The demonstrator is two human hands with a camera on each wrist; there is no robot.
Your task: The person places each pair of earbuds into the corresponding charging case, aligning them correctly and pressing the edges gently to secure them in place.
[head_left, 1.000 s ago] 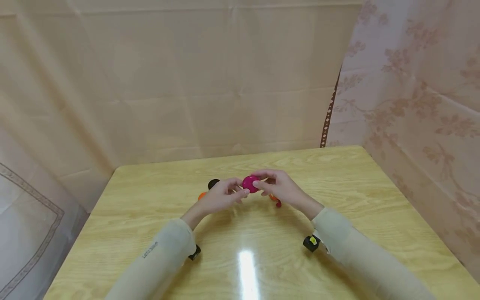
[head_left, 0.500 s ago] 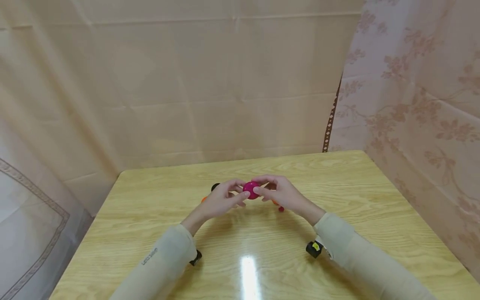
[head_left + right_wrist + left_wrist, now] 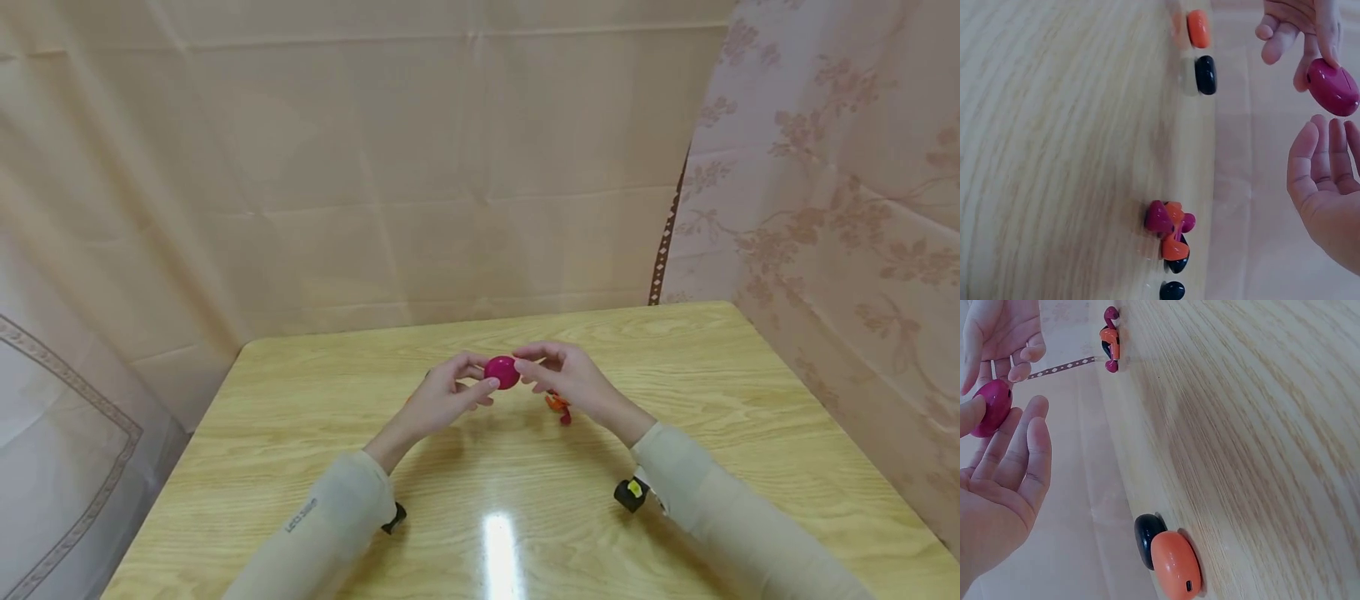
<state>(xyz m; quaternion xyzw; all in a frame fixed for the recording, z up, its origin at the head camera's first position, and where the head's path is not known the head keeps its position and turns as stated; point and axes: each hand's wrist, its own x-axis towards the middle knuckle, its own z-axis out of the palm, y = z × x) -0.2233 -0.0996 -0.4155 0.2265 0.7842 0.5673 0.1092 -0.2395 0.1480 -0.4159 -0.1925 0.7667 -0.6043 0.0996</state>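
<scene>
A glossy magenta earbud charging case (image 3: 502, 372) is raised over the table, pinched between the thumb and fingers of my left hand (image 3: 444, 398). The lid seam shows on the case (image 3: 1337, 86) in the right wrist view, and the lid looks closed. My right hand (image 3: 573, 379) is just right of the case, thumb tip right at its edge, other fingers loosely spread and holding nothing. Below that hand lies a small pile of magenta, orange and black earbuds (image 3: 1172, 230). An orange charging case (image 3: 1175, 565) and a black charging case (image 3: 1149, 540) lie together beyond my left hand, mostly hidden by it in the head view.
The wooden table (image 3: 315, 483) reaches back to a beige cloth (image 3: 465, 167), with a flowered curtain (image 3: 847, 183) along the right. One black earbud (image 3: 1172, 290) sits slightly apart from the pile. Wrist cameras (image 3: 632, 494) hang under both sleeves.
My right fingers, earlier on the magenta case together with the left ones, have drawn off slightly to the right. The case stays in my left hand, turned a little. More of the earbud pile shows.
</scene>
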